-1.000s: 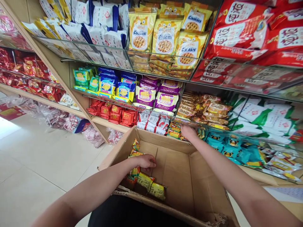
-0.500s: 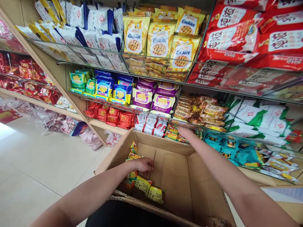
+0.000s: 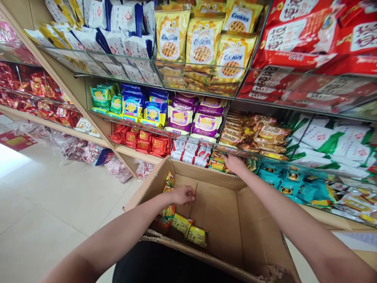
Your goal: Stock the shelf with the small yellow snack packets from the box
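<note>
A cardboard box (image 3: 218, 204) stands in front of me below the shelves. Over its left part hovers my left hand (image 3: 184, 194), its fingers curled in; whether anything is in them is hidden. Small yellow-and-green snack packets (image 3: 181, 223) lie along the box's left side and near corner, below and beside that hand. Past the far rim, my right hand (image 3: 235, 163) reaches into the lowest shelf, at a compartment of similar yellow, green and red snack packets (image 3: 217, 162). Its fingers are mostly out of sight among them, so their grip cannot be seen.
Glass-fronted shelves hold yellow cookie packs (image 3: 203, 41), red bags (image 3: 294, 37), purple biscuit packs (image 3: 180, 118) and teal packets (image 3: 290, 182). A glass edge (image 3: 250, 152) runs just above my right hand. Bagged goods (image 3: 118, 169) lie on the tiled floor (image 3: 59, 196) at left.
My left hand has risen slightly from the packets in the box. More of my right hand now shows at the bottom compartment. The whole view has shifted a little.
</note>
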### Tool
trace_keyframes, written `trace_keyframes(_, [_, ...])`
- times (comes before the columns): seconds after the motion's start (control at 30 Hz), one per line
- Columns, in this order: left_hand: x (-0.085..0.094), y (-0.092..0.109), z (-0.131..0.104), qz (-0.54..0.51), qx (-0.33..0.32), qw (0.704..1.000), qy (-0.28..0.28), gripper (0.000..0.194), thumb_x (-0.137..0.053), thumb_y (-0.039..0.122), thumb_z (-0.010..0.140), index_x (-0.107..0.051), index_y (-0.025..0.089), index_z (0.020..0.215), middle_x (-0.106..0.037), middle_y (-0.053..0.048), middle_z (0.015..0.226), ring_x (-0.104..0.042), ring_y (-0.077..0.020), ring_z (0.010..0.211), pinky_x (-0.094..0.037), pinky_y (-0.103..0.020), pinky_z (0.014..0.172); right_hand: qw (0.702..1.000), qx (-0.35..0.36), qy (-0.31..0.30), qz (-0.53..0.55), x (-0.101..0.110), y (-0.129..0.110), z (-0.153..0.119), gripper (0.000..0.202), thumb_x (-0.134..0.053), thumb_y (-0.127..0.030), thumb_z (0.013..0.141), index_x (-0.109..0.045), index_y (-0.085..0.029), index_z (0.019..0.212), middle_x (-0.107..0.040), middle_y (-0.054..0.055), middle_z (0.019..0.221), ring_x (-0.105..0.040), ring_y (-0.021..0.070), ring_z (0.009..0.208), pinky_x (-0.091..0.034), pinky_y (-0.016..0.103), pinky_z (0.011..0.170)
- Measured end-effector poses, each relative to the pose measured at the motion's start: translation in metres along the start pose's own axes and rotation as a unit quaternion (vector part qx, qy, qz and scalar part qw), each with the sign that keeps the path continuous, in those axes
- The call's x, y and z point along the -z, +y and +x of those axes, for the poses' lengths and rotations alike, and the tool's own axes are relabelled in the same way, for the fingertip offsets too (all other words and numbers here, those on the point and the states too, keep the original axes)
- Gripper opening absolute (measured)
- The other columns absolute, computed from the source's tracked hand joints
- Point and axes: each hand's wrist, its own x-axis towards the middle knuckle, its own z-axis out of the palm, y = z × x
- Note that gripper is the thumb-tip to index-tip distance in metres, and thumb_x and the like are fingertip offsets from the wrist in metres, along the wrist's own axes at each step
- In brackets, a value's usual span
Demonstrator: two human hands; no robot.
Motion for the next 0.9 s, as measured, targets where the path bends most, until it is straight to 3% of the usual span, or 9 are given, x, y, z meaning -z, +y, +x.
trace_keyframes(0.1, [0.016,-0.003,-0.002,0.045,-0.014,0.995,0.092,0.033,-0.046,0.020,0.077,-0.053,0.016,0.109,-0.059,-0.007,0.106,-0.055,-0.0176,0.097,-0.041,-0.026,0.085,0.998,0.017,0.058,-0.031,0.012,-0.003,-0.032,0.045,-0.036,-0.036,0.085,-0.047,-0.007,0.118,-0.051,0.021,0.115,-0.046,0.0303,0.107,-0.035,0.041,0.088])
trace_keyframes(0.2, [0.024,-0.012,-0.003,0.091,-0.009,0.989,0.112,0.034,-0.049,0.019,0.074,-0.057,0.015,0.106,-0.061,-0.009,0.104,-0.055,-0.0199,0.097,-0.039,-0.028,0.086,0.980,0.180,0.077,-0.040,0.018,-0.020,-0.080,0.034,-0.039,-0.030,0.084,-0.056,-0.012,0.107,-0.048,0.016,0.121,-0.039,0.0296,0.113,-0.031,0.043,0.092])
trace_keyframes(0.33, [0.021,-0.015,-0.003,0.145,-0.020,0.986,0.084,0.033,-0.056,0.023,0.069,-0.062,0.013,0.100,-0.064,-0.011,0.096,-0.058,-0.0241,0.090,-0.043,-0.031,0.079,0.933,0.302,-0.188,0.046,-0.008,-0.058,-0.135,0.025,-0.054,-0.033,0.074,-0.062,-0.013,0.086,-0.062,0.013,0.088,-0.057,0.0237,0.081,-0.044,0.035,0.074])
trace_keyframes(0.43, [0.015,-0.014,-0.003,0.163,-0.037,0.983,0.078,0.036,-0.057,0.025,0.067,-0.061,0.011,0.100,-0.063,-0.012,0.097,-0.058,-0.0245,0.090,-0.043,-0.031,0.078,0.902,0.257,-0.330,0.111,-0.049,-0.082,-0.155,0.021,-0.070,-0.036,0.054,-0.060,-0.017,0.055,-0.055,0.005,0.052,-0.054,0.0213,0.051,-0.043,0.032,0.047])
trace_keyframes(0.57, [0.009,-0.014,-0.003,0.143,-0.065,0.986,0.064,0.034,-0.054,0.026,0.072,-0.059,0.015,0.104,-0.066,-0.006,0.089,-0.060,-0.0176,0.082,-0.044,-0.025,0.072,0.912,0.197,-0.292,0.209,-0.081,-0.095,-0.166,0.043,-0.075,-0.017,0.037,-0.032,-0.023,0.032,-0.028,-0.006,0.032,-0.043,0.0140,0.037,-0.032,0.027,0.036])
trace_keyframes(0.67, [0.006,-0.010,-0.005,0.070,-0.093,0.991,0.060,0.032,-0.049,0.024,0.076,-0.057,0.014,0.105,-0.065,-0.006,0.092,-0.059,-0.0142,0.082,-0.044,-0.023,0.073,0.891,0.204,-0.368,0.170,-0.069,-0.090,-0.164,0.038,-0.073,-0.013,0.039,-0.036,-0.021,0.038,-0.033,-0.006,0.037,-0.045,0.0139,0.042,-0.033,0.026,0.040])
trace_keyframes(0.77, [0.004,0.002,-0.008,-0.117,-0.139,0.983,0.021,0.032,-0.054,0.026,0.075,-0.056,0.013,0.104,-0.063,-0.007,0.097,-0.058,-0.0136,0.087,-0.043,-0.025,0.080,0.889,0.215,-0.362,0.179,-0.045,-0.074,-0.148,0.022,-0.071,-0.015,0.048,-0.050,-0.020,0.056,-0.047,-0.003,0.052,-0.051,0.0142,0.055,-0.039,0.025,0.050])
trace_keyframes(0.83, [0.002,0.011,-0.010,-0.224,-0.171,0.959,-0.042,0.040,-0.062,0.031,0.070,-0.054,0.014,0.105,-0.063,-0.007,0.098,-0.057,-0.0137,0.090,-0.043,-0.026,0.081,0.889,0.175,-0.341,0.252,-0.034,-0.060,-0.135,0.020,-0.065,-0.021,0.060,-0.054,-0.019,0.076,-0.055,-0.001,0.069,-0.053,0.0131,0.061,-0.042,0.024,0.051])
trace_keyframes(0.9, [-0.001,0.019,-0.013,-0.276,-0.176,0.941,-0.087,0.046,-0.067,0.037,0.065,-0.055,0.014,0.103,-0.064,-0.006,0.092,-0.059,-0.0137,0.083,-0.045,-0.026,0.074,0.859,0.125,-0.341,0.362,-0.029,-0.050,-0.126,0.025,-0.060,-0.025,0.067,-0.051,-0.019,0.089,-0.058,0.002,0.080,-0.055,0.0130,0.065,-0.043,0.022,0.049])
